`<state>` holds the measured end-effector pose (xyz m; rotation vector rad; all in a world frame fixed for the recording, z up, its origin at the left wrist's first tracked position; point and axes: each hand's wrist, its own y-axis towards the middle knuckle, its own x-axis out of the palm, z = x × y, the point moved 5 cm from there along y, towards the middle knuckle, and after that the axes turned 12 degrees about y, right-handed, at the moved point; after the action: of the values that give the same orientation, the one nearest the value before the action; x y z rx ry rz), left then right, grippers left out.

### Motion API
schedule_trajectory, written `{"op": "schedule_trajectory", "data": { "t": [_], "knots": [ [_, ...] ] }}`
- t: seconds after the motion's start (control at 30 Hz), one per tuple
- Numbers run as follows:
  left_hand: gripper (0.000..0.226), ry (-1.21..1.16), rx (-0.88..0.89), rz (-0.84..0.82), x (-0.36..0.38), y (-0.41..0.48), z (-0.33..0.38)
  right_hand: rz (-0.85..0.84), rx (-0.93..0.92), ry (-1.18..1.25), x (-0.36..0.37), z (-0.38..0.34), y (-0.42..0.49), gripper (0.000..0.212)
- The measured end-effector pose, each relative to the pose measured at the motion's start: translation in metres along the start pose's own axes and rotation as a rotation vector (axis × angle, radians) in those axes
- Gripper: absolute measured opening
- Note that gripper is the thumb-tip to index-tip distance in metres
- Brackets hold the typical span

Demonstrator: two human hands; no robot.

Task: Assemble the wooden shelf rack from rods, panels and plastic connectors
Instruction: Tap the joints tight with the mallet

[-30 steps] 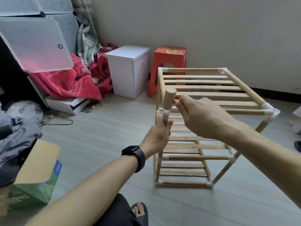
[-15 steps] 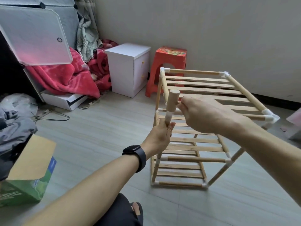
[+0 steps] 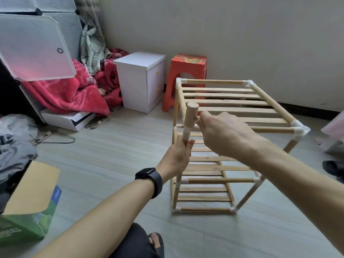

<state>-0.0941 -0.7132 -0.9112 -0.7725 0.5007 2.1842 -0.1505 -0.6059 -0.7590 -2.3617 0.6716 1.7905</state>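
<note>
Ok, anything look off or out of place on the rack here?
Yes: the near-left top corner of the rack is unjoined. The other three top corners carry white connectors; here the upright rod, gripped by the left hand, ends bare above the top panel, with the right hand beside it.

A black smartwatch (image 3: 149, 178) is worn on the left wrist; dark trousers (image 3: 134, 243) and a dark sandal (image 3: 161, 247) are seen.

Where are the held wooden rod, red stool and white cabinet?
wooden rod (image 3: 189, 121): head view, mid shaft
red stool (image 3: 190, 61): head view, seat top
white cabinet (image 3: 131, 86): head view, left side panel
</note>
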Motion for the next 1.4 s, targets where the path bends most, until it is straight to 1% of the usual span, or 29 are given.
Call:
{"op": "schedule_trajectory", "data": {
  "t": [0.03,0.1,0.13,0.17,0.2,0.23,0.27,0.33,0.37,0.4,0.43,0.5,0.53,0.6,0.67,0.77,0.83,0.87,0.9,0.97,1.0,1.07,1.13,1.2,1.27,1.3,1.33,1.4],
  "knots": [
    [0.027,0.003,-0.004,0.003,-0.001,0.0,0.001,0.061,-0.015,0.033,-0.009,-0.002,0.005,0.022],
    [0.027,0.007,-0.008,-0.005,-0.002,-0.001,0.002,0.35,-0.154,0.171,-0.028,-0.005,0.004,0.024],
    [0.026,0.006,-0.004,-0.005,-0.002,-0.001,0.002,0.373,-0.165,0.162,-0.027,-0.006,0.002,0.019],
    [0.025,0.012,0.003,-0.002,-0.003,-0.001,0.004,0.296,-0.135,0.105,-0.016,-0.007,-0.001,0.014],
    [0.025,0.016,0.008,0.003,-0.004,-0.001,0.004,0.163,-0.077,0.036,-0.001,-0.004,-0.004,0.01],
    [0.025,0.02,0.01,0.0,-0.004,-0.001,0.005,0.067,-0.006,-0.012,0.011,0.004,-0.007,0.011],
    [0.025,0.022,0.01,-0.007,-0.005,-0.002,0.006,0.056,0.038,0.003,0.012,0.012,-0.007,0.015],
    [0.023,0.027,0.005,-0.06,-0.005,-0.003,0.003,0.147,0.074,0.129,0.001,0.025,-0.002,0.024],
    [0.018,0.025,-0.001,-0.106,-0.006,-0.004,0.0,0.205,0.068,0.188,-0.001,0.032,-0.003,0.025],
    [0.015,0.0,-0.009,-0.143,-0.009,-0.004,-0.004,0.222,0.073,0.228,0.0,0.038,-0.003,0.023],
    [0.02,-0.053,-0.032,-0.151,-0.017,-0.004,-0.008,0.193,0.104,0.273,0.005,0.044,-0.005,0.023],
    [0.037,-0.16,-0.115,-0.058,-0.043,0.002,-0.016,0.106,0.159,0.357,0.022,0.056,-0.012,0.03],
    [0.045,-0.131,-0.114,0.034,-0.059,0.009,-0.017,0.112,0.158,0.4,0.028,0.061,-0.016,0.032],
    [0.058,0.119,-0.014,0.183,-0.092,0.027,-0.009,0.167,0.154,0.484,0.032,0.071,-0.022,0.033],
    [0.064,0.448,0.157,0.236,-0.111,0.046,0.012,0.193,0.144,0.527,0.037,0.076,-0.026,0.039],
    [0.067,0.912,0.338,0.169,-0.108,0.07,0.04,0.196,0.135,0.539,0.031,0.087,-0.031,0.061],
    [0.055,1.056,0.413,0.103,-0.094,0.073,0.05,0.162,0.125,0.532,0.025,0.103,-0.034,0.06],
    [0.049,1.068,0.446,0.085,-0.085,0.072,0.052,0.138,0.127,0.541,0.022,0.114,-0.036,0.057],
    [0.05,1.052,0.477,0.075,-0.077,0.068,0.053,0.116,0.148,0.554,0.019,0.127,-0.039,0.054],
    [0.056,0.994,0.517,0.088,-0.061,0.057,0.055,0.108,0.235,0.55,0.01,0.155,-0.046,0.051],
    [0.056,0.945,0.556,0.125,-0.054,0.052,0.059,0.114,0.281,0.529,0.004,0.166,-0.049,0.052],
    [0.046,0.887,0.685,0.273,-0.04,0.045,0.076,0.124,0.371,0.466,-0.008,0.184,-0.054,0.054],
    [0.036,0.877,0.734,0.379,-0.024,0.041,0.097,0.176,0.444,0.399,-0.024,0.197,-0.057,0.046],
    [0.036,0.871,0.71,0.411,-0.005,0.037,0.117,0.31,0.465,0.357,-0.042,0.206,-0.064,0.041],
    [0.038,0.847,0.628,0.42,0.015,0.032,0.132,0.447,0.446,0.365,-0.053,0.207,-0.072,0.035],
    [0.039,0.831,0.577,0.415,0.026,0.029,0.139,0.486,0.424,0.351,-0.053,0.204,-0.074,0.034],
    [0.039,0.811,0.531,0.415,0.036,0.027,0.147,0.501,0.405,0.316,-0.049,0.199,-0.076,0.034],
    [0.035,0.743,0.473,0.418,0.052,0.021,0.162,0.479,0.4,0.249,-0.035,0.193,-0.076,0.038]
  ]
}}
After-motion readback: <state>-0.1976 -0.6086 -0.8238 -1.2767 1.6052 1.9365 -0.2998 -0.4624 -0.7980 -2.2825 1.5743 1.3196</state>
